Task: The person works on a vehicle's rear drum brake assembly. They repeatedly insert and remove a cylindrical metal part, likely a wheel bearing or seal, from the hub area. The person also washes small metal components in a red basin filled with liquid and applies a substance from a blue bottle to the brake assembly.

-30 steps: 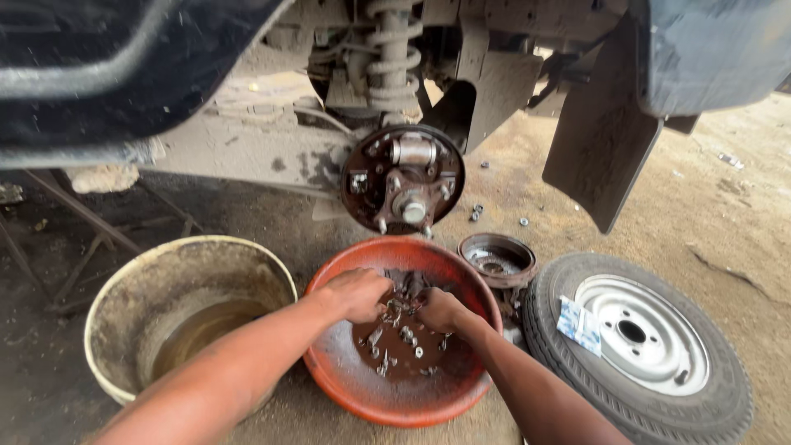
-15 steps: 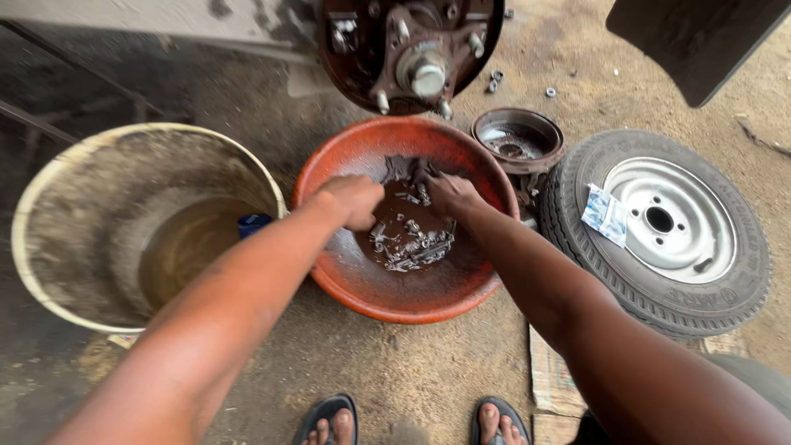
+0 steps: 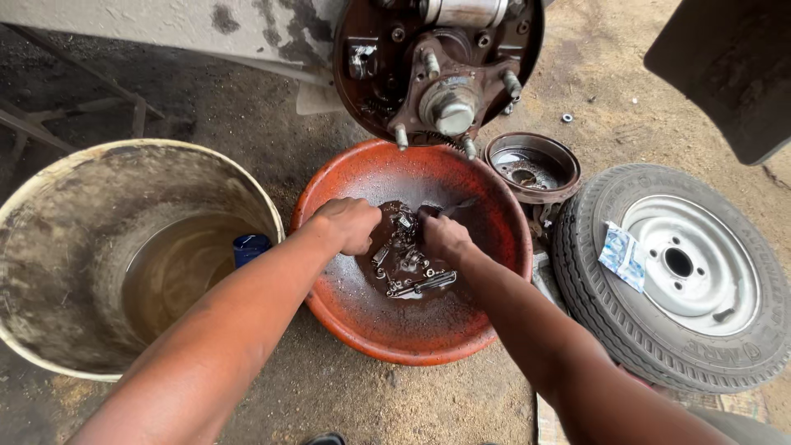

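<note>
A red-orange basin (image 3: 486,330) sits on the dirt floor with dark oily liquid and several small metal parts (image 3: 405,268) at its bottom. My left hand (image 3: 350,222) is curled into a fist inside the basin, closed against a small metal part at the left of the pile. Just right of it, my right hand (image 3: 445,237) grips a dark brush-like tool (image 3: 458,208) over the same pile. What lies inside either palm is hidden.
A bare brake hub (image 3: 441,70) of a raised vehicle hangs just behind the basin. A brake drum (image 3: 531,167) lies to the right, with a removed wheel and tyre (image 3: 684,272) beyond it. A large dirty bucket (image 3: 49,247) with murky water stands at the left.
The view has tilted down from the vehicle's underside and closed in on the basin. Both hands stay in the basin, shifting slightly over the metal parts.
</note>
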